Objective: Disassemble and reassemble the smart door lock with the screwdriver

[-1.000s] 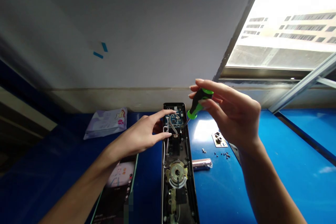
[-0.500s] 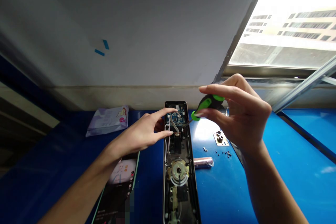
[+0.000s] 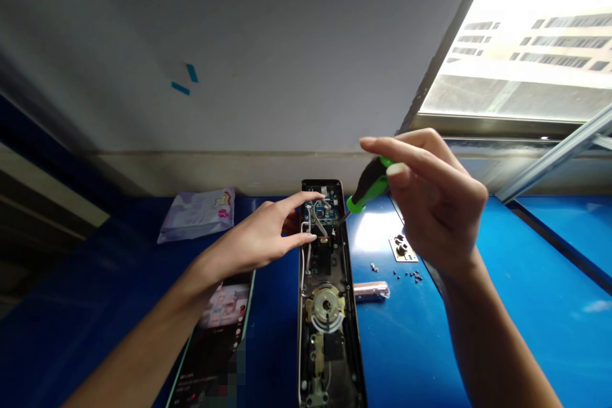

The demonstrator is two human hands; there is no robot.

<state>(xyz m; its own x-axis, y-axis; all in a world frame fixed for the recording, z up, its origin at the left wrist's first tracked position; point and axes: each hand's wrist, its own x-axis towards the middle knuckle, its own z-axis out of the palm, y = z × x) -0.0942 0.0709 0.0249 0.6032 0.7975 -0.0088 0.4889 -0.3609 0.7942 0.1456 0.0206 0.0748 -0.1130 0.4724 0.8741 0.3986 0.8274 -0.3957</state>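
Observation:
A long, opened door lock body [image 3: 327, 293] lies on the blue table [image 3: 516, 306], with a blue circuit board [image 3: 321, 211] and white wires at its far end. My left hand [image 3: 261, 239] rests against the lock's left edge, fingers stretched out, fingertips by the board. My right hand [image 3: 430, 194] grips a green and black screwdriver [image 3: 368, 188] in its fingertips, tilted, with the tip down at the right side of the circuit board.
Several tiny screws [image 3: 406, 274], a small metal plate [image 3: 403, 248] and a pinkish cylinder [image 3: 370, 291] lie right of the lock. A phone [image 3: 215, 338] with a lit screen sits left of it. A lilac packet [image 3: 198, 213] lies by the wall.
My right hand has turned the screwdriver in its fingertips and shifted slightly right. My left hand has stayed at the lock's left edge.

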